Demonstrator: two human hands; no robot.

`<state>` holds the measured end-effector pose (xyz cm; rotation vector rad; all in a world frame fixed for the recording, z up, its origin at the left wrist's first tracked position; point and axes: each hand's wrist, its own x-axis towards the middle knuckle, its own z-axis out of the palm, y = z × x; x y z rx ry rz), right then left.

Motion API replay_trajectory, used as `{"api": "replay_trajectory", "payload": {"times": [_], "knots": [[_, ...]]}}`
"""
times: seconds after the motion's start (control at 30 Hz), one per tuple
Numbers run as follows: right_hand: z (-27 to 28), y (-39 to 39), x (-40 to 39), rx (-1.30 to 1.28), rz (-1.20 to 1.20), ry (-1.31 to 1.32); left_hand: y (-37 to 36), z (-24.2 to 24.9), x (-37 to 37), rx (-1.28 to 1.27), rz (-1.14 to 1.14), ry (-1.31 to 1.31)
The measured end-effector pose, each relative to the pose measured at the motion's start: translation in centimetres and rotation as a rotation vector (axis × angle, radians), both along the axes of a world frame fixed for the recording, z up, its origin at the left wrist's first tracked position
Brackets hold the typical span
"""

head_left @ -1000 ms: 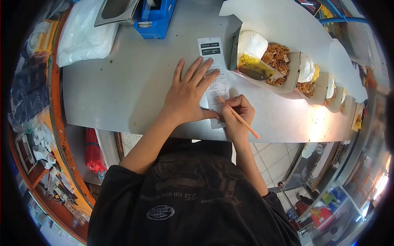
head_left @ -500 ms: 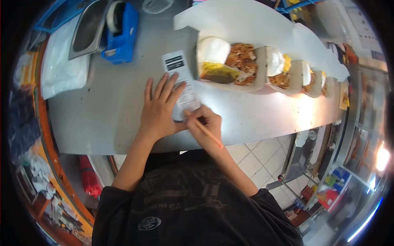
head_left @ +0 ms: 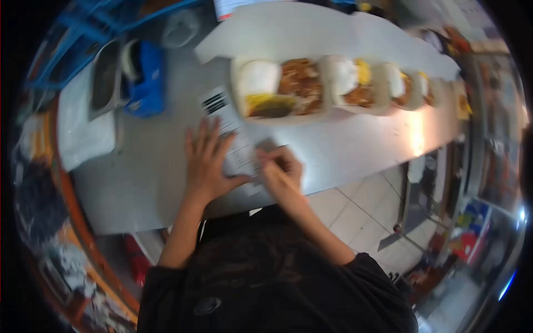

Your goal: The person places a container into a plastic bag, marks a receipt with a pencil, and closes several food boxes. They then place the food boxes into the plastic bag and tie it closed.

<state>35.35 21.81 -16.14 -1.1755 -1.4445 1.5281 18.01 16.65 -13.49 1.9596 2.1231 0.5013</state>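
A printed paper slip (head_left: 239, 154) lies on the metal counter (head_left: 155, 183) in front of me. My left hand (head_left: 208, 164) rests spread over the slip's left side, fingers apart. At the slip's lower right, my right hand (head_left: 283, 169) is closed around an orange pen (head_left: 282, 175), which is blurred; its tip is hard to make out. Just beyond the slip stands an open box (head_left: 327, 117) with rice (head_left: 261, 76), shredded brown food (head_left: 300, 83) and something yellow-green (head_left: 270, 105) in it. More open boxes of similar food continue to the right.
A blue tape dispenser (head_left: 145, 80), a metal pan (head_left: 105, 77) and white plastic bags (head_left: 83, 127) are at the left. A clear round item (head_left: 180, 28) sits at the back. Shelves flank both sides, and the counter's front edge borders a tiled floor (head_left: 361, 205).
The whole view has shifted and blurred, with the boxes now farther left. My left hand's thumb reaches out more to the right over the slip. My right hand still holds the pen.
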Motion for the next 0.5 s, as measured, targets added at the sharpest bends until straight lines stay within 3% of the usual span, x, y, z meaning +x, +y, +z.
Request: {"api": "replay_trajectory", "payload": {"times": [0.07, 0.27, 0.4, 0.5], "knots": [[2.5, 0.6, -0.4, -0.15, -0.057, 0.035, -0.1, 0.4, -0.1, -0.041, 0.017, -0.05], [3.0, 0.3, -1.7, -0.117, 0.122, 0.001, 0.0, 0.4, 0.0, -0.001, 0.042, -0.096], [2.4, 0.2, -1.5, -0.043, 0.099, -0.054, -0.2, 0.5, -0.1, 0.006, 0.039, -0.097], [2.6, -0.1, -1.5, -0.072, 0.134, 0.045, -0.2, 0.4, -0.1, -0.046, 0.052, -0.076]]}}
